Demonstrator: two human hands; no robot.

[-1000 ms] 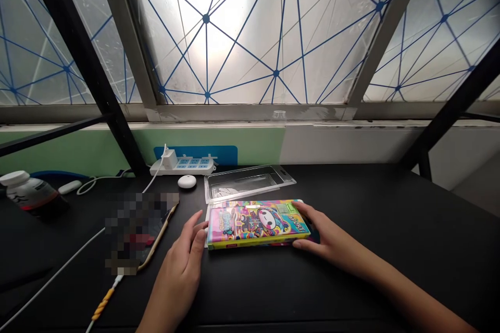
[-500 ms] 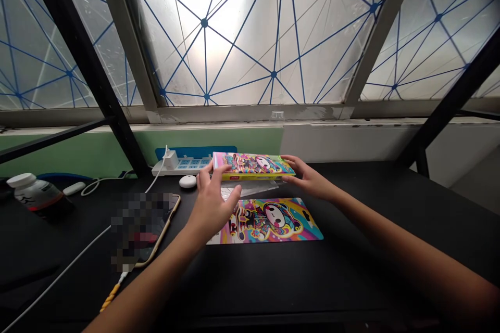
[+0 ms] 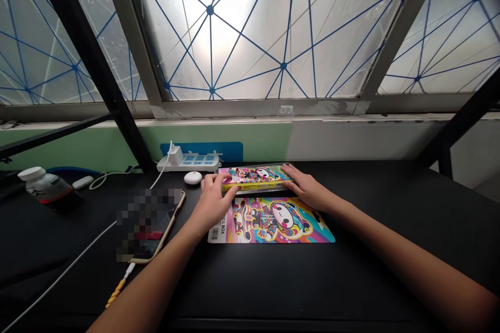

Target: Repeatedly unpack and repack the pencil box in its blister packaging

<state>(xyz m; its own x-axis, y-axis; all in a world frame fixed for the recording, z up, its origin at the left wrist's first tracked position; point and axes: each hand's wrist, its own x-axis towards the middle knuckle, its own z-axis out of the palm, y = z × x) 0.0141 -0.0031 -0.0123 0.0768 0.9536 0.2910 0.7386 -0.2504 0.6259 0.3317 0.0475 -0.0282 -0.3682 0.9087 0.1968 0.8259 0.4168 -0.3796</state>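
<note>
A colourful pencil box (image 3: 255,177) lies low over the clear plastic tray at the back of the black desk (image 3: 371,250). My left hand (image 3: 213,200) grips its left end, fingers curled round the edge. My right hand (image 3: 307,187) holds its right end. In front of the box a flat printed card insert (image 3: 273,220) with the same cartoon design lies on the desk, between my forearms.
A phone (image 3: 150,226) on a white cable lies to the left. Behind it are a white power strip (image 3: 189,162), a small round white object (image 3: 192,178) and a bottle (image 3: 45,187) at far left. A window sill runs along the back.
Both hands lifted the pencil box off the card insert, carried it toward the back, and have now lowered it onto the clear tray. The card insert stays on the desk.
</note>
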